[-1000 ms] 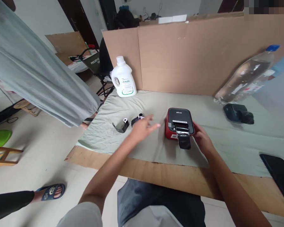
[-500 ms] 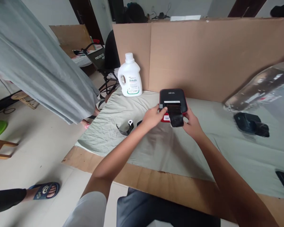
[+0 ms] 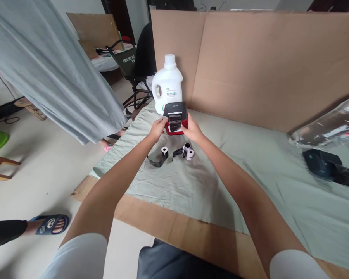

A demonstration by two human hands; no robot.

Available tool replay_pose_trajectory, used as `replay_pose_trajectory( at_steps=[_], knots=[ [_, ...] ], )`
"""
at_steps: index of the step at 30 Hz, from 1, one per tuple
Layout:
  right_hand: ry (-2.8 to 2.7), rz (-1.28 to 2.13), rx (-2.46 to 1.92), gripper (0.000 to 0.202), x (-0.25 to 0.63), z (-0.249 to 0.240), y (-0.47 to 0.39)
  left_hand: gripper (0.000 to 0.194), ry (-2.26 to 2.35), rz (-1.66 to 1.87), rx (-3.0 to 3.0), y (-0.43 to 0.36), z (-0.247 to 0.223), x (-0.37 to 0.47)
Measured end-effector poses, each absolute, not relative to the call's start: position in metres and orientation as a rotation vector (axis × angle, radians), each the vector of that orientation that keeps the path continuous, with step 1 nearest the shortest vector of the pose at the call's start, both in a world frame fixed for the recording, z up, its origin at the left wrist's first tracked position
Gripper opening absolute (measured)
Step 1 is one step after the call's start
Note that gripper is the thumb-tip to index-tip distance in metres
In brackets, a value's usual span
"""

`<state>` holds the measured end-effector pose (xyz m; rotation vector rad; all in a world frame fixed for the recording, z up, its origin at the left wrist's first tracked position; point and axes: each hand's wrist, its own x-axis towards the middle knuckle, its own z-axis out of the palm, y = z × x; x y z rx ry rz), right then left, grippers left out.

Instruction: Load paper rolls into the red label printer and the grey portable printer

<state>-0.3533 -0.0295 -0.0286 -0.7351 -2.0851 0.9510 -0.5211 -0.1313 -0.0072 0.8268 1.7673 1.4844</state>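
Red at the sides, black on top, the printer is b/w my hands at the far side of the surface, right in front of the white jug, covering that jug's lower R part. Can't tell if its underside touches the pale green cloth.

Both my arms reach well fwd and slant in toward each other, L arm from one side, R arm from the other, wrists approx level.

My left fingers are closed on the printer's L side, thumb up near its front corner; the rest are mostly hidden, so can't tell how they're spread. My right fingers grip the opp. side, thumb across the front corner, others wrapped round the R side. So it's pinched b/w the two.

A shiny black strip hangs out over the printer's front, w/ a pale line across the top just behind it & small white lettering farther back.

Nearer me: a roll w/ dark tail &, just R of it, a clump of rolls.
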Motion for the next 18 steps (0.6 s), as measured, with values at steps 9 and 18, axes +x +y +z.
replay_pose_trajectory(
  at_steps=[9, 18],
  knots=[
    [-2.018, 1.032, -0.891, 0.065, -0.372, -0.049, -0.026, 0.028, 1.701, 1.562, 0.726, -0.113, -0.015, -0.534],
    [-1.913, 1.084, -0.917, 0.063, -0.356, -0.057, -0.022, 0.027, 1.885, 1.534, 0.851, -0.109, -0.006, -0.539]
  ],
)
